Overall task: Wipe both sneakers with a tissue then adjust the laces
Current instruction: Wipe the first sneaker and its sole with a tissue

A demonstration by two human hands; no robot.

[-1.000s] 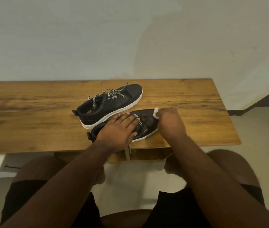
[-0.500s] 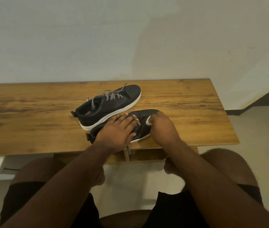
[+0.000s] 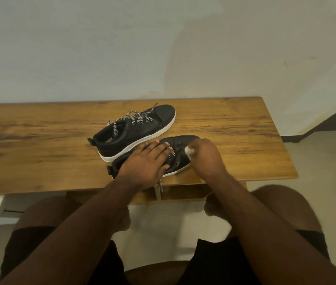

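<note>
Wooden table (image 3: 39,145) against a pale wall (image 3: 101,48), light floor (image 3: 327,161)

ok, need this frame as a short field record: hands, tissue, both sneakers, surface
left hand: lies flat on the near sneaker, fingers straight, over its laces
right hand: pinches the tissue against the near sneaker's toe area
tissue: white, small wad, mostly hidden by the right hand
near sneaker: black, white sole, at the table's front edge, one lace end hanging over it
far sneaker: black, white sole, laces loose, untouched
table: wooden
</note>
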